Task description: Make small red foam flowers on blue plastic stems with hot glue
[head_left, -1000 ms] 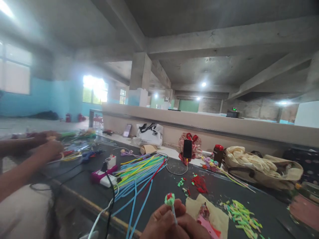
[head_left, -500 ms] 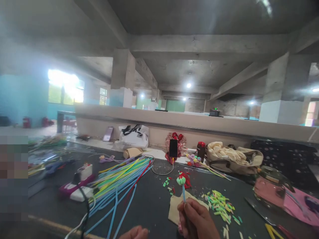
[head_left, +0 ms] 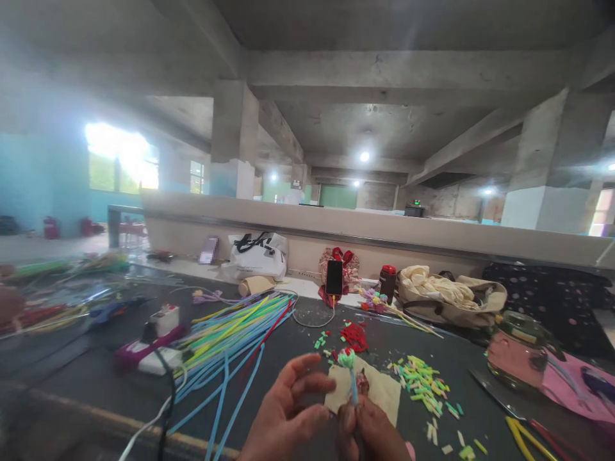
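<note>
My right hand [head_left: 372,430] pinches the blue stem of a small pipe-cleaner flower [head_left: 346,360], whose round head is pale green with a bit of red on top. Close by on its left, my left hand [head_left: 291,413] is open, fingers spread and bent a little toward the flower without visibly touching it. Beneath the flower lies a beige cloth-like square [head_left: 387,390] with a dark reddish spot on it. A heap of red snippets [head_left: 354,336] sits just beyond, and yellow-green cut pieces [head_left: 421,384] are scattered to the right.
Long pipe cleaners [head_left: 245,339], mostly blue, yellow and green, fan out at left beside a power strip [head_left: 148,342] with cables. A phone [head_left: 334,277] leans upright at the back. Scissors [head_left: 519,419] and a glass jar [head_left: 516,352] stand or lie at right.
My left hand has risen from the bottom edge toward the flower and its fingers have spread. The flower and my right hand are slightly lower; red now shows on its head.
</note>
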The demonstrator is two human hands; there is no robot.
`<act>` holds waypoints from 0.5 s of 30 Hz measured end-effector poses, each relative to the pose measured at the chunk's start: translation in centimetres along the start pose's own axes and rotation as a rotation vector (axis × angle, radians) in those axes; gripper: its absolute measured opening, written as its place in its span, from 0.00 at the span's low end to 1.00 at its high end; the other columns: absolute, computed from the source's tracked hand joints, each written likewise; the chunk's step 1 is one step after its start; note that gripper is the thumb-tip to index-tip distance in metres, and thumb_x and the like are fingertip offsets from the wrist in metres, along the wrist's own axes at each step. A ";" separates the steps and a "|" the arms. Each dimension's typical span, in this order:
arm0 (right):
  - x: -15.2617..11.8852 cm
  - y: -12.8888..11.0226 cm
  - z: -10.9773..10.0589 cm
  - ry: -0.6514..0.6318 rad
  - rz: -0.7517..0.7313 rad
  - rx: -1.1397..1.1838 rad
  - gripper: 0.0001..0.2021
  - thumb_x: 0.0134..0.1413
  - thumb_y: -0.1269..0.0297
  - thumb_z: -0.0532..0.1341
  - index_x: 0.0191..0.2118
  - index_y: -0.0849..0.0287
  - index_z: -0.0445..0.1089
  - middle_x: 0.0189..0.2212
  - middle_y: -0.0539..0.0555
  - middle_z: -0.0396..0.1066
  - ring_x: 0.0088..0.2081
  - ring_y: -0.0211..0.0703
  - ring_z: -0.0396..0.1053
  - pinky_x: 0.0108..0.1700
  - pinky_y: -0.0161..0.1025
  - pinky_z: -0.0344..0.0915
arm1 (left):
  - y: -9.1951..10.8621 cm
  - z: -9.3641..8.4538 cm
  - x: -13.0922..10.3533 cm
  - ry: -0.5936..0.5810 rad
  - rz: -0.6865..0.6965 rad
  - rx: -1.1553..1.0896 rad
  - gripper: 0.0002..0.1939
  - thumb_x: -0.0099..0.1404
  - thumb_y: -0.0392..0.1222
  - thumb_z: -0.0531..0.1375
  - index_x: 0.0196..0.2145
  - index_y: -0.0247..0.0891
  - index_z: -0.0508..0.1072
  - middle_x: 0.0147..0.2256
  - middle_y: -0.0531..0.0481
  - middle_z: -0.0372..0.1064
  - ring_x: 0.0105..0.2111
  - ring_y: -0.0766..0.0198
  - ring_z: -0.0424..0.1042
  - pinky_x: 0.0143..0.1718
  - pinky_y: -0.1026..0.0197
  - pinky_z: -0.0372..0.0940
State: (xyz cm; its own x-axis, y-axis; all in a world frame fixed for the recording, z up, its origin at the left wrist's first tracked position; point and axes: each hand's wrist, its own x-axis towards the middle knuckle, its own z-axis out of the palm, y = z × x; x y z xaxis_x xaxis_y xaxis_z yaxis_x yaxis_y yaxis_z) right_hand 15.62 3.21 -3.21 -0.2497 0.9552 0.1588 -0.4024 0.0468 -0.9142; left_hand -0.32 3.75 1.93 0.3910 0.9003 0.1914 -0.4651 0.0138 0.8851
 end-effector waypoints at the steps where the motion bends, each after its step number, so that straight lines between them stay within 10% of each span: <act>1: -0.2 0.1 0.3 0.000 0.004 0.000 0.16 0.38 0.50 0.64 0.20 0.60 0.67 0.14 0.49 0.63 0.17 0.35 0.60 0.21 0.32 0.59 | 0.4 0.4 0.3 -0.028 0.010 -0.041 0.33 0.37 0.44 0.69 0.42 0.40 0.65 0.34 0.47 0.72 0.31 0.61 0.70 0.30 0.65 0.61; 15: 0.0 2.3 1.2 -0.004 0.109 -0.032 0.22 0.29 0.44 0.65 0.13 0.61 0.63 0.09 0.48 0.59 0.14 0.33 0.57 0.16 0.29 0.52 | 0.3 2.5 0.3 -0.026 -0.022 0.045 0.30 0.42 0.40 0.67 0.43 0.36 0.62 0.21 0.52 0.73 0.20 0.66 0.70 0.23 0.66 0.62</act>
State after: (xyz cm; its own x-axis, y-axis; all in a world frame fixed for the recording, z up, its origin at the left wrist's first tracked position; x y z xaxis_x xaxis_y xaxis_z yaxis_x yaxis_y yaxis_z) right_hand 13.60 2.94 -4.89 -0.2935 0.9541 0.0595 -0.3443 -0.0474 -0.9377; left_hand 1.59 2.92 3.27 0.4211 0.8885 0.1822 -0.4199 0.0130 0.9075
